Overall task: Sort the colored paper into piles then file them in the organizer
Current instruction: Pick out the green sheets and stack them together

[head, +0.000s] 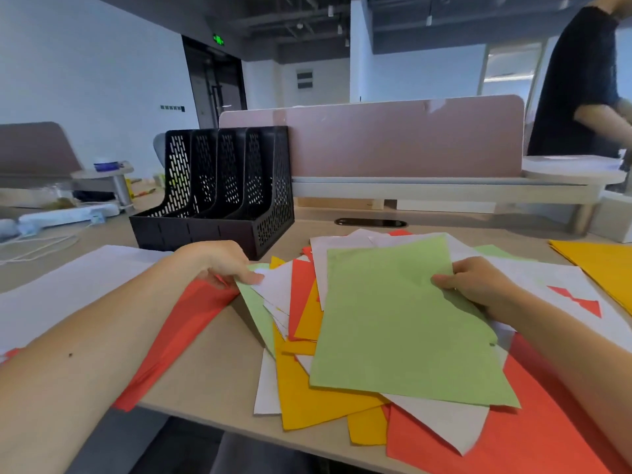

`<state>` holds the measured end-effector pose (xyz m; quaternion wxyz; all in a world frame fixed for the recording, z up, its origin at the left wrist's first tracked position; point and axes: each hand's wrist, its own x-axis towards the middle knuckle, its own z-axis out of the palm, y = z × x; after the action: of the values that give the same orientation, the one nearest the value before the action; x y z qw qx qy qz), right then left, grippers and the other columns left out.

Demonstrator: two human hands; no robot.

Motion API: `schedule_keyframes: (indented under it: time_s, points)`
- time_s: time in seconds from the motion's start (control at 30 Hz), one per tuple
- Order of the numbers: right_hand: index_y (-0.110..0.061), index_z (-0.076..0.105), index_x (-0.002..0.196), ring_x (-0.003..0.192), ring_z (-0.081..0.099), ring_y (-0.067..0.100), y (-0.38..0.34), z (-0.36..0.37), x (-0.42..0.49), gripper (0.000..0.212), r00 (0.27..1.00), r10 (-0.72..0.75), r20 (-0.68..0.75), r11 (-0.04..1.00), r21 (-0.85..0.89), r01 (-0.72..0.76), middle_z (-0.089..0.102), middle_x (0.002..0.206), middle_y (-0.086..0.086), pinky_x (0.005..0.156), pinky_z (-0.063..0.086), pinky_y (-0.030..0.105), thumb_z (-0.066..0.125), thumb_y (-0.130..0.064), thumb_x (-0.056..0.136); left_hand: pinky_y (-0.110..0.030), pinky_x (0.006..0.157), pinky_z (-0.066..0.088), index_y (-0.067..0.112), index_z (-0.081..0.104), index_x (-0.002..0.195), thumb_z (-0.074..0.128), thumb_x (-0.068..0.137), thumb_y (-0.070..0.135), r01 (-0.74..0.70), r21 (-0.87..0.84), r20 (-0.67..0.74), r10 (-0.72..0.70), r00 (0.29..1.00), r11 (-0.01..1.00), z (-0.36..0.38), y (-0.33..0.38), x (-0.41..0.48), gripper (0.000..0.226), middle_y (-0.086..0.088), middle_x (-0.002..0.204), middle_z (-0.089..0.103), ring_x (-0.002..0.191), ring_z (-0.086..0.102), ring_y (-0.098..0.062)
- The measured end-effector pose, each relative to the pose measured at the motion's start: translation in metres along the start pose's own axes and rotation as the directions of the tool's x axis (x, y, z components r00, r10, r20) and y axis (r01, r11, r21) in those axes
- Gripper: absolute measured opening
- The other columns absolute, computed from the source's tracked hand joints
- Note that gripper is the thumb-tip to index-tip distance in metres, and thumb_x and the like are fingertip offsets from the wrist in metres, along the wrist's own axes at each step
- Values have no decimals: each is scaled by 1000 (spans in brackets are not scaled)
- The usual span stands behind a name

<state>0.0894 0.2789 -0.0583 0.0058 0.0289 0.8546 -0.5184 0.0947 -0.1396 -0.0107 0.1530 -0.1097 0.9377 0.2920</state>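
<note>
The light wood-grain table (219,364) sits in an open office with white walls, a dark exposed ceiling and a green exit sign (218,39) over a dark doorway, its lettering too small to read. At the far left lies a pile of white sheets (68,285), with a flat red pile (178,333) just beside it running to the table's near edge. Behind them stands the black plastic organizer (219,189), its slotted walls dividing upright compartments that hold no paper. The left hand (222,265) pinches the corner of a green and a white sheet between thumb and fingers (251,278). In the middle sprawls the mixed heap: smooth matte sheets in orange-yellow (307,395), red and white, fanned and overlapping. On top lies a pale green sheet (403,323), its right edge gripped by the right hand (478,285), thumb on top and fingers curled underneath. Farther right, a separate yellow pile (602,265) lies at the table's edge. A dusty-pink divider panel (403,138) backs the table, and a person in a dark shirt (581,87) stands beyond it.
</note>
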Motion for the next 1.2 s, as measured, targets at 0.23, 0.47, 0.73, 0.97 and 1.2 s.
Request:
schedule_keyframes:
  time_s: [0.23, 0.47, 0.73, 0.97, 1.2]
  points:
    - [-3, 60, 65, 39, 45, 16, 2, 1, 3, 25, 1000, 19, -14, 1000, 2, -19, 54, 47, 7, 49, 39, 24, 69, -12, 87, -31, 62, 45, 3, 61, 84, 67, 92, 32, -198, -343, -556, -28, 831, 918, -20, -1, 0, 31, -13, 84, 65, 80, 65, -30]
    - [6, 66, 81, 58, 59, 23, -3, 2, -1, 20, 999, 34, -31, 998, 54, -33, 65, 66, 16, 62, 50, 34, 72, -13, 85, -38, 56, 23, 8, 38, 88, 50, 101, 27, -470, 71, -952, 201, 232, 880, -17, 44, -29, 26, -1, 69, 36, 61, 36, -22]
    - [2, 65, 81, 41, 62, 11, -15, 0, -16, 15, 997, 26, 66, 966, 254, -42, 66, 53, 3, 40, 46, 17, 61, -4, 94, -26, 38, 34, 15, 45, 94, 44, 103, 35, -535, 756, -560, 795, -232, 376, 60, 118, -73, 21, -5, 56, 56, 41, 54, -29]
    - [-8, 65, 100, 64, 67, 25, -19, 1, -18, 32, 982, 89, 164, 826, 540, -165, 68, 81, 13, 58, 51, 30, 51, -37, 99, -23, 32, 34, 18, 41, 96, 58, 94, 15, -618, 786, -194, 947, -256, -6, 156, 130, -66, 17, 1, 54, 56, 39, 54, -20]
    - [-1, 54, 69, 43, 56, 16, -17, -7, -19, 22, 998, 59, 28, 980, 189, -63, 59, 59, 11, 42, 46, 20, 66, 4, 87, -30, 41, 40, 17, 46, 86, 44, 97, 48, -750, 660, -67, 990, -127, -52, 181, 142, -70, 33, 0, 61, 58, 48, 54, -25]
